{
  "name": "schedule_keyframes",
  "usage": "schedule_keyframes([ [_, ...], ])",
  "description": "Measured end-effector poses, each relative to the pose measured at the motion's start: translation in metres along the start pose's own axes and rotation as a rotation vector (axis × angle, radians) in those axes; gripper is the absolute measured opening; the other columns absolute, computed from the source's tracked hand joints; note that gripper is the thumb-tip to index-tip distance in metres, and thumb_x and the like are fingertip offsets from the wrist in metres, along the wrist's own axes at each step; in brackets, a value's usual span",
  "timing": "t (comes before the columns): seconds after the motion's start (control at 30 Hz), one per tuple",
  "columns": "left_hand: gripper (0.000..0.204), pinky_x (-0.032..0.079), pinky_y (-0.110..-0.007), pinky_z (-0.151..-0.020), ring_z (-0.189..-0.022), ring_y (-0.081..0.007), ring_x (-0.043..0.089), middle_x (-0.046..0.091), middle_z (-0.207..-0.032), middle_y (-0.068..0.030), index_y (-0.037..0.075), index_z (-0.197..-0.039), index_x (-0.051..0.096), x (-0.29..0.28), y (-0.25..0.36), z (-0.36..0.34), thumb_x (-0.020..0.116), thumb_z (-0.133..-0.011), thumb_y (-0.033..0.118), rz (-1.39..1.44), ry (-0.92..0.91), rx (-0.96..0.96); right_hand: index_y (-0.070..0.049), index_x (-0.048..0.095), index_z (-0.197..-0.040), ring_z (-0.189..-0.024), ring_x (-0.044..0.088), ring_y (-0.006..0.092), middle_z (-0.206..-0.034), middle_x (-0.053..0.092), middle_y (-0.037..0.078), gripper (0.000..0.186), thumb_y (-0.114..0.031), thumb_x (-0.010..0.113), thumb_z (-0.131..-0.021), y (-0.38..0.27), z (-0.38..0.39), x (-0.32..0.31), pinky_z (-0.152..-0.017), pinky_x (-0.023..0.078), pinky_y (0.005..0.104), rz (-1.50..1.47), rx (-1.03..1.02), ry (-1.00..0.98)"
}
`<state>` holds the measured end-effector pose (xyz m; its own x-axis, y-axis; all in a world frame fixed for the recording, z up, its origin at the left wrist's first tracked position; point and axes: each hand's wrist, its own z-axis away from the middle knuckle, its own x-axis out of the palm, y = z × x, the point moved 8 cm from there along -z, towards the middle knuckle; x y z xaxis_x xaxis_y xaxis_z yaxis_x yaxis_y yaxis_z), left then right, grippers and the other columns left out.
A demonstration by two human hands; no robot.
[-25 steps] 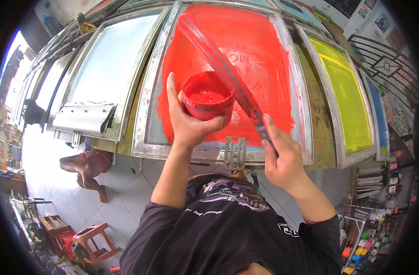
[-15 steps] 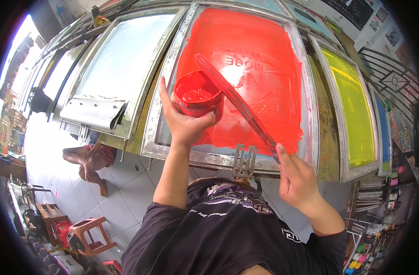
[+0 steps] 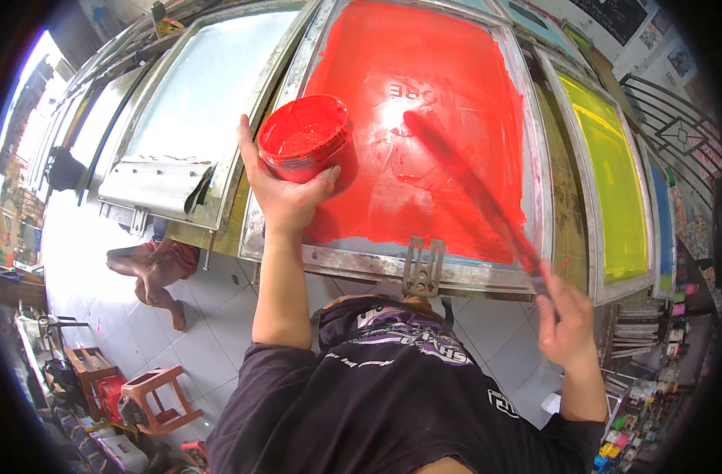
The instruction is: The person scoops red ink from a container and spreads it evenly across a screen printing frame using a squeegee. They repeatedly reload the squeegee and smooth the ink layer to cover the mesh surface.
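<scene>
My left hand (image 3: pixel 286 193) is wrapped round a tub of red ink (image 3: pixel 310 162), tilted so its wet inside shows. My right hand (image 3: pixel 568 320) grips one end of a long, narrow stick (image 3: pixel 483 201), coated in red and blurred by motion; I cannot tell exactly what kind of tool it is. Its far end hangs over a screen printing frame (image 3: pixel 475 278), apart from the tub. Red ink (image 3: pixel 424 55) covers most of the mesh, with wet ridges and faint lettering showing in the middle.
A metal hinge clamp (image 3: pixel 423 268) sits at the frame's near edge. Beside it stand a pale screen (image 3: pixel 211 87) at left and a yellow screen (image 3: pixel 606 158) at right. A person's bare legs (image 3: pixel 152 272) show below left, behind a plastic stool (image 3: pixel 159 399).
The tub has moved left and slightly up with my left hand. My right hand has swung the stick right, away from the tub's rim.
</scene>
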<state>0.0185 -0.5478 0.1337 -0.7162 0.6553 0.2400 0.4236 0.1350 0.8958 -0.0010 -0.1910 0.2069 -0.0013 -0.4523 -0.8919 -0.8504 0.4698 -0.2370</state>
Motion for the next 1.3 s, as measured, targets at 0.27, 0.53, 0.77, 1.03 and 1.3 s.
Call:
schedule_keyframes([
  [0.27, 0.113, 0.040, -0.042, -0.100, -0.113, -0.0282, 0.054, 0.052, -0.125, -0.0166, -0.003, -0.143, 0.013, 0.041, -0.040, 0.019, 0.078, -0.052, 0.015, 0.538, -0.347, -0.289, -0.006, 0.036, -0.140, -0.054, 0.048, 0.0104, -0.074, 0.055, 0.007, 0.054, -0.003, 0.050, -0.089, 0.037, 0.029, 0.051, -0.049, 0.040, 0.0232, -1.202, 0.552, 0.053],
  [0.53, 0.104, 0.039, -0.046, -0.101, -0.119, -0.0317, 0.049, 0.047, -0.130, -0.0187, 0.001, -0.142, 0.020, 0.062, -0.037, 0.031, 0.073, -0.055, 0.020, 0.777, -0.475, -0.507, -0.003, 0.033, -0.141, -0.049, 0.046, 0.0085, -0.068, 0.055, 0.006, 0.055, -0.001, 0.046, -0.087, 0.021, 0.026, 0.070, -0.047, 0.039, 0.0214, -0.806, 0.269, 0.025],
  [0.77, 0.103, 0.037, -0.045, -0.103, -0.119, -0.0314, 0.049, 0.047, -0.130, -0.0180, 0.000, -0.141, 0.022, 0.060, -0.035, 0.024, 0.074, -0.054, 0.018, 0.764, -0.442, -0.460, -0.003, 0.033, -0.141, -0.049, 0.046, 0.0089, -0.069, 0.056, 0.006, 0.056, 0.000, 0.047, -0.087, 0.015, 0.027, 0.090, -0.046, 0.038, 0.0221, -0.816, 0.202, 0.076],
  [1.03, 0.109, 0.041, -0.040, -0.098, -0.111, -0.0270, 0.054, 0.052, -0.122, -0.0154, -0.004, -0.142, 0.019, 0.000, -0.024, 0.012, 0.073, -0.048, 0.008, 0.306, -0.142, -0.109, 0.001, 0.036, -0.139, -0.052, 0.049, 0.0097, -0.087, 0.062, 0.008, 0.055, -0.006, 0.053, -0.087, 0.070, 0.048, 0.058, -0.047, 0.043, 0.0238, -1.058, 0.649, 0.212],
  [1.3, 0.111, 0.041, -0.041, -0.101, -0.115, -0.0285, 0.049, 0.048, -0.124, -0.0145, 0.000, -0.143, 0.020, -0.067, -0.027, 0.031, 0.073, -0.045, 0.006, -0.093, 0.100, 0.102, -0.008, 0.035, -0.141, -0.053, 0.047, 0.0057, -0.077, 0.054, 0.001, 0.054, -0.004, 0.053, -0.091, 0.096, 0.131, 0.052, -0.043, 0.040, 0.0218, -0.736, 1.055, 0.211],
])
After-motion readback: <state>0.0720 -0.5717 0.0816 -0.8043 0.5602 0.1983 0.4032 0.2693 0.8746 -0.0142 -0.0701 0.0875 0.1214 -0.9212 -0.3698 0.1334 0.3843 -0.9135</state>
